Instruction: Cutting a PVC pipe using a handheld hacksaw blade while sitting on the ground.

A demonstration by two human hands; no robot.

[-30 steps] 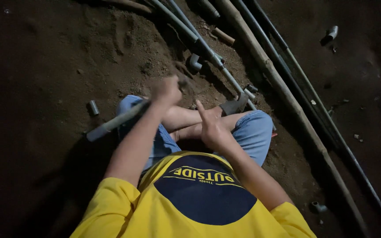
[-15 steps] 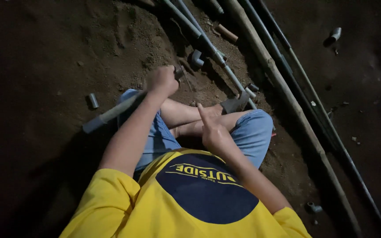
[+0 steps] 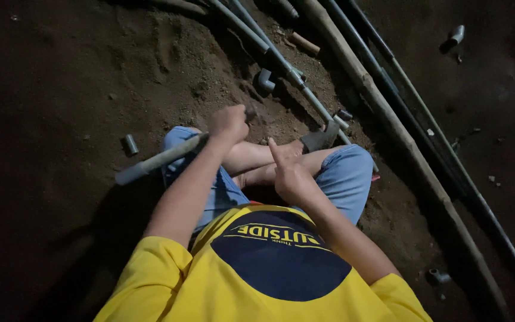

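Dark sandy ground; left hand [image 3: 229,123] fisted around grey plastic pipe [image 3: 159,160] resting across knee for support, right hand [image 3: 290,176] empty, forefinger raised.

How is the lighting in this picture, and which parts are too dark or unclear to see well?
Head view: light falls on the middle, on the left hand gripping a grey pipe and the right hand; the soil at the edges sinks into shadow; no glare; far pipes are dim.

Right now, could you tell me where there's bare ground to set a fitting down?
Bare dirt lies left of the short coupling, and at far right beyond the long pipes. It is crowded ahead of the knees, around the elbow fitting, and the left hand holds a pipe across the lap.
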